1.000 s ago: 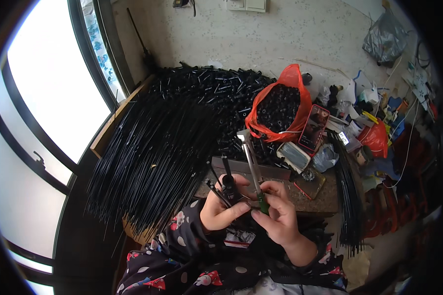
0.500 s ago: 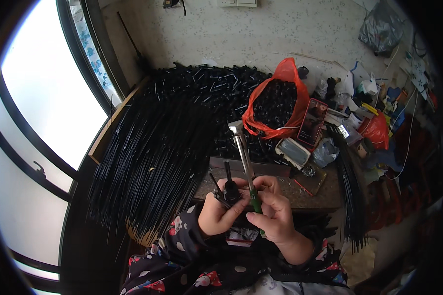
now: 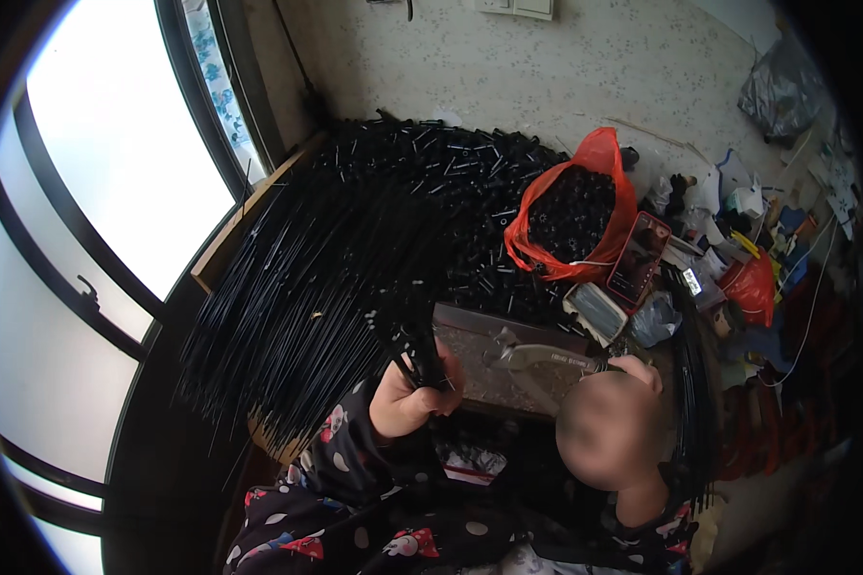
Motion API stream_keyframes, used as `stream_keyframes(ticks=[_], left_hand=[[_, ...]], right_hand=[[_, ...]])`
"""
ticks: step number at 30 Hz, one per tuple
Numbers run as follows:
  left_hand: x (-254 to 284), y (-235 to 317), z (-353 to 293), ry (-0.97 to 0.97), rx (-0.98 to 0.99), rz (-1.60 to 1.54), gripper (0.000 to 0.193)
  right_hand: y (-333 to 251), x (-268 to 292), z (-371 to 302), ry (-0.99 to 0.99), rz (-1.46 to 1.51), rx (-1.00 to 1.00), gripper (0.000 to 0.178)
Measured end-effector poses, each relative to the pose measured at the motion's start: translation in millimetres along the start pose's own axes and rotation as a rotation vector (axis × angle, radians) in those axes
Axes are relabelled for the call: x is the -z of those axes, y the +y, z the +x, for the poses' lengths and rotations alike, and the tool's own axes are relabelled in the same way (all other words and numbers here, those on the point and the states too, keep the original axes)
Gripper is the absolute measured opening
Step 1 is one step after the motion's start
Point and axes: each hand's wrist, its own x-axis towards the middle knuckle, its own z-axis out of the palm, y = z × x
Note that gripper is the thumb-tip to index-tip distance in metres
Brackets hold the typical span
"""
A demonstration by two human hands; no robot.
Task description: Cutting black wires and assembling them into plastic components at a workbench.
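My left hand (image 3: pixel 417 395) is closed around black plastic tube-like pieces (image 3: pixel 424 356), which stick up past the fingers. Their exact shape blends into the dark heap behind. Off to the right, my right hand (image 3: pixel 612 429) is closed on a pair of metal pliers (image 3: pixel 537 356). The pliers lie nearly level, their head pointing left toward my left hand but apart from it. My right-hand fingers are blurred, and they cover the grips. Left of my left hand spreads a big bundle of long thin black rods (image 3: pixel 288 307).
Short black tubes (image 3: pixel 431 158) are heaped at the back. A red plastic bag (image 3: pixel 518 235) holds more black parts; a phone (image 3: pixel 640 259) leans beside it. A small box (image 3: pixel 596 311), clear bag (image 3: pixel 656 319) and clutter stand right. A window (image 3: pixel 105 163) is at left.
My hands have moved apart, the right one going right with the pliers. The pliers have swung from upright to nearly level. The whole view has shifted slightly.
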Motion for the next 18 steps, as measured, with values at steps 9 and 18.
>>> stream_keyframes(ticks=[9,18], left_hand=[[-6.3,9.3,0.4,0.065,0.052,0.21,0.031],[-4.6,19.2,0.1,0.106,0.014,0.263,0.034]], right_hand=[[-4.5,19.6,1.5,-0.059,-0.379,0.276,0.025],[-19.9,33.3,7.5,-0.132,-0.037,0.147,0.029]])
